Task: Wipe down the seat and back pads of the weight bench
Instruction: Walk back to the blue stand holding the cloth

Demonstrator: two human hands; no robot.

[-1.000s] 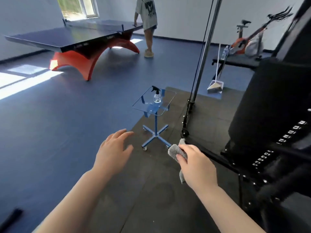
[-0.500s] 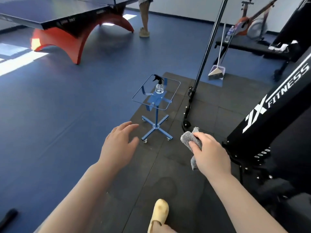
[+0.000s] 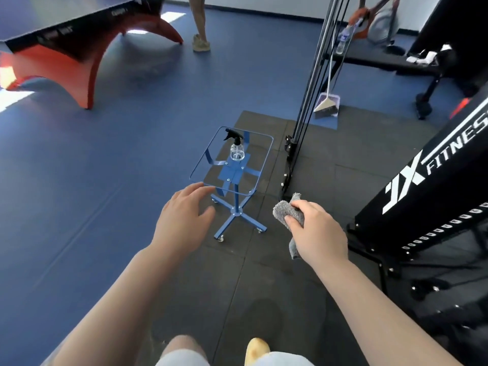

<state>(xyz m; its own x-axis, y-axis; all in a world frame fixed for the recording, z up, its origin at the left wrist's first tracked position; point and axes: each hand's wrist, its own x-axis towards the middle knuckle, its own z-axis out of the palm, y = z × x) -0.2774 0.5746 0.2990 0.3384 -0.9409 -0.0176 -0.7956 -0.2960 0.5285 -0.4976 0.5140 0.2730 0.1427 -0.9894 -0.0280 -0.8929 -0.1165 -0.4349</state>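
My right hand grips a crumpled grey cloth, with one end hanging below my fist. My left hand is held out open with spread fingers, just short of the near edge of a small blue glass-topped stand. A clear spray bottle with a black trigger head stands on that glass top. The black back pad of the weight bench, printed with white FITNESS lettering, slants up at the right, close beside my right hand. The seat pad is not in view.
A cable machine post rises behind the stand. A broom and dustpan lean by it. A flat black bench sits far right. A table-tennis table with red legs stands far left, a person's legs beside it.
My view has tilted down and closed in on the stand. Both hands have moved forward towards it, the right still holding the cloth. My knees and a yellow shoe now show at the bottom.
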